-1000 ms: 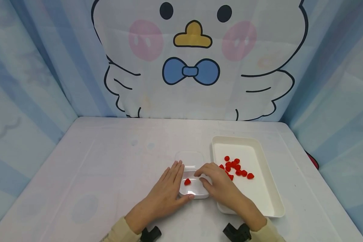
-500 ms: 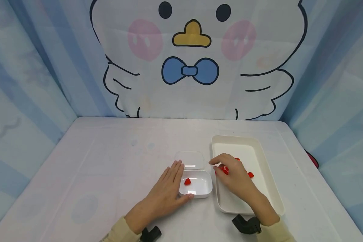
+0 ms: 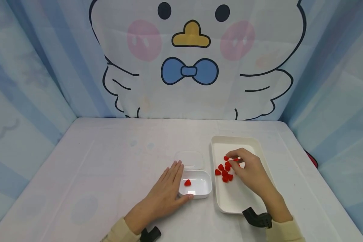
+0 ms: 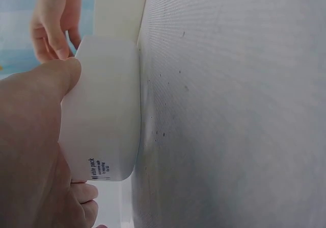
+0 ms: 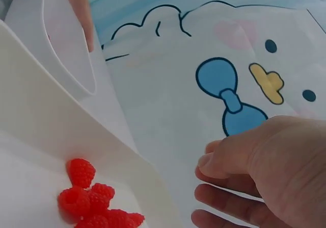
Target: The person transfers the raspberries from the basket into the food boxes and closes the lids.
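The left hand (image 3: pixel 166 188) lies straight-fingered along the white, rounded plastic box (image 3: pixel 202 185), thumb at its near edge, seemingly to steady it; the right hand (image 3: pixel 250 169) curves over red, bumpy raspberries (image 3: pixel 225 179) in the cream rectangular tray (image 3: pixel 236 201), though I cannot tell whether it pinches one. A lone red raspberry (image 3: pixel 187 183) sits in the box's left half; its narrow end and long axis apparently point away from the person.

- Right hand (image 5: pixel 280 161) at lower right, its fingers (image 5: pixel 221 197) bent, thumb close to the index finger.
- Red raspberries (image 5: pixel 97 200) bunched inside a white tray (image 5: pixel 30 116), cut off by the lower edge.
- White box (image 5: pixel 30 19) beyond the tray, part of the left hand (image 5: pixel 79 6) along its rim.
- Printed backdrop (image 5: pixel 168 75) behind, with blue bow tie (image 5: pixel 216 75).
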Demonstrator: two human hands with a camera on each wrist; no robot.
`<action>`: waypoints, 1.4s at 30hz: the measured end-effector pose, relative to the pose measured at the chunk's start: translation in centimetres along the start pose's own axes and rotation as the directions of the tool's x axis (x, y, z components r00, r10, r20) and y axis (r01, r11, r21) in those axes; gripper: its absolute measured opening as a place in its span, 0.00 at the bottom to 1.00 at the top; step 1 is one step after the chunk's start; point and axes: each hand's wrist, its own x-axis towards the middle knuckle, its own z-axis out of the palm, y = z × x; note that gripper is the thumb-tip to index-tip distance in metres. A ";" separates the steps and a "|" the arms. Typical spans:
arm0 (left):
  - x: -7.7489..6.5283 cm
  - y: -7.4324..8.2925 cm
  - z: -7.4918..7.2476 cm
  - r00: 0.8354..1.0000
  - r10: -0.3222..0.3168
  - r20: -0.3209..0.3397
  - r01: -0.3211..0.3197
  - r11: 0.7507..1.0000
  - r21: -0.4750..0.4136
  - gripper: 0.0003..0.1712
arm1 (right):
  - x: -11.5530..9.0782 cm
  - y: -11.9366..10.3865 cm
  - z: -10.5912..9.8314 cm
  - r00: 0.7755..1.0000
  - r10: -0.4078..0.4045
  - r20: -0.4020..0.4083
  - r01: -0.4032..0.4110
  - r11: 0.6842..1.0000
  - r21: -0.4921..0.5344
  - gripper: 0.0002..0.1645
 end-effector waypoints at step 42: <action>0.0 0.2 -0.1 1.000 -0.014 0.008 0.014 1.000 0.004 0.58 | -0.7 4.5 -2.3 0.877 0.371 0.304 -0.336 0.928 -0.163 0.17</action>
